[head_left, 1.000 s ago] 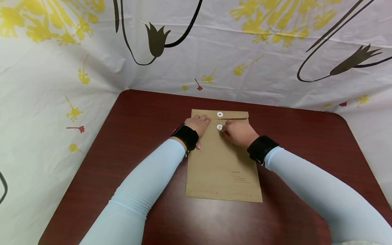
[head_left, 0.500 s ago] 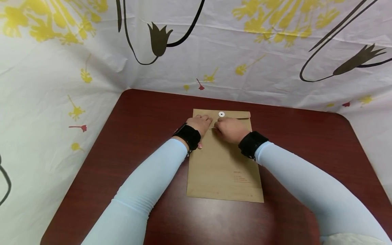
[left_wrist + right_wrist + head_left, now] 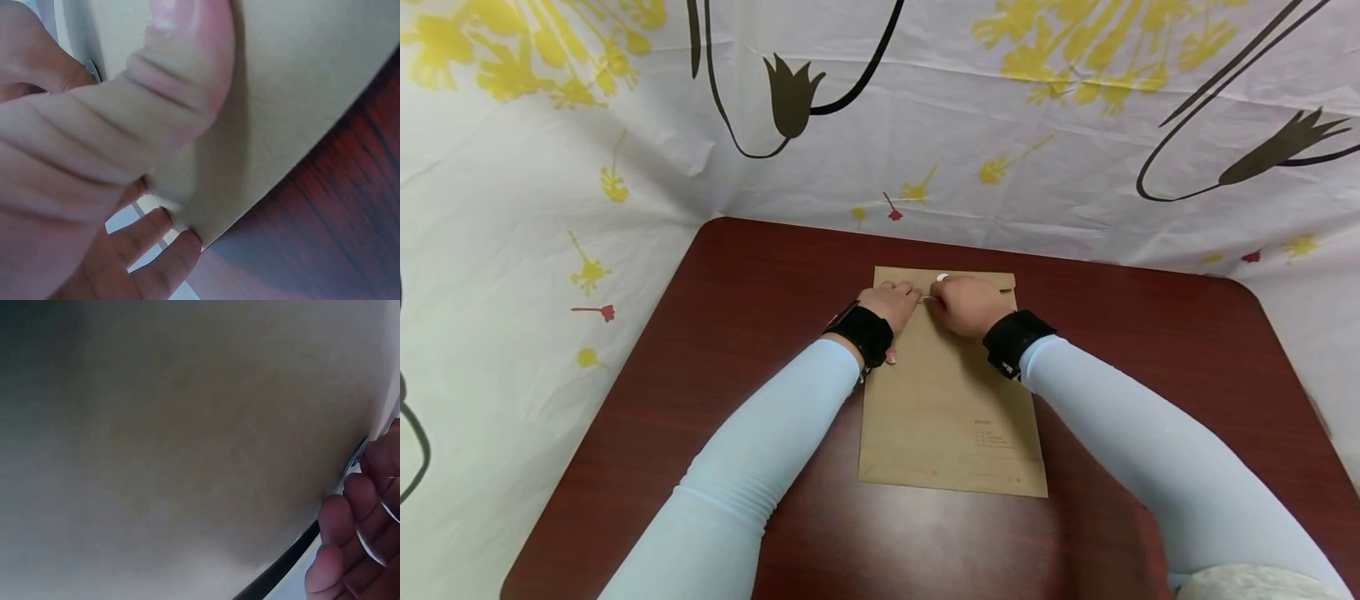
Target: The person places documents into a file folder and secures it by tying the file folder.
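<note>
A brown paper envelope (image 3: 951, 400) lies flat on the table, its flap folded down at the far end. My left hand (image 3: 891, 305) rests on its upper left part with fingers extended; in the left wrist view the fingertips (image 3: 181, 247) lie at the envelope's edge. Just right of it, my right hand (image 3: 967, 305) has curled fingers and pinches a thin white string (image 3: 927, 298) near the flap. The white upper button (image 3: 942, 277) shows partly above that hand. The lower button is hidden behind the fingers. In the right wrist view, brown paper (image 3: 187, 456) fills most of the picture.
The dark red wooden table (image 3: 760, 275) reaches back to a white curtain (image 3: 842, 158) printed with flowers, which also hangs along the left and right sides. Small red print (image 3: 992, 433) marks the envelope's lower right.
My right hand has moved left and then slightly up, from beside the lower button to over the upper one. It now covers the lower button. The left hand stays in place.
</note>
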A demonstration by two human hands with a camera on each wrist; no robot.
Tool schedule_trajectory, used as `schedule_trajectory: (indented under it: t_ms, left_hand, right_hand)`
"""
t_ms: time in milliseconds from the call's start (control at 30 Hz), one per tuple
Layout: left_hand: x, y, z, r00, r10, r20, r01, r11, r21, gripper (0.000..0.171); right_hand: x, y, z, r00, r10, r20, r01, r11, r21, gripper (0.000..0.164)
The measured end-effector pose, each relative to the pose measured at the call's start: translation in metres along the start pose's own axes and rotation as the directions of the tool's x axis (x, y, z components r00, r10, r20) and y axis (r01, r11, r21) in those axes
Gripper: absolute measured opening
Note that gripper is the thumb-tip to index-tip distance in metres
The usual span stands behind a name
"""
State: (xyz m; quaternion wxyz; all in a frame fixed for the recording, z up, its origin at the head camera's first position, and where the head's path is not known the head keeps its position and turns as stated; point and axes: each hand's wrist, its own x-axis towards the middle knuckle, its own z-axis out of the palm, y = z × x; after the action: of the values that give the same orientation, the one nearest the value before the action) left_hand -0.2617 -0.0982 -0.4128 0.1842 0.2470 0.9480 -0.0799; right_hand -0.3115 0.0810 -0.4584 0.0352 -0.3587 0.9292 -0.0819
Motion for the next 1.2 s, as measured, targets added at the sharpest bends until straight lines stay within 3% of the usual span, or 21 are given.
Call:
schedule_trajectory:
  t_ms: [233, 567, 800, 1200]
  left_hand:
    - [-0.001, 0.003, -0.001, 1.000, 0.009, -0.008, -0.009, 1.000, 0.006, 0.132]
    - [-0.001, 0.003, 0.000, 1.000, 0.017, -0.003, -0.017, 1.000, -0.011, 0.133]
    - [0.002, -0.001, 0.000, 1.000, 0.005, -0.004, -0.005, 1.000, -0.010, 0.136]
    - [0.001, -0.002, 0.001, 1.000, 0.005, 0.004, -0.005, 1.000, -0.026, 0.134]
  right_hand:
    - [-0.004, 0.016, 0.003, 0.992, 0.128, 0.011, -0.129, 0.990, 0.059, 0.014]
    - [-0.029, 0.024, 0.002, 0.990, 0.137, -0.012, -0.137, 0.990, 0.020, 0.010]
    - [-0.037, 0.007, -0.003, 0.999, 0.049, 0.019, -0.050, 0.998, 0.040, 0.009]
    - [-0.041, -0.018, 0.001, 0.996, -0.088, -0.016, 0.089, 0.995, 0.045, 0.009]
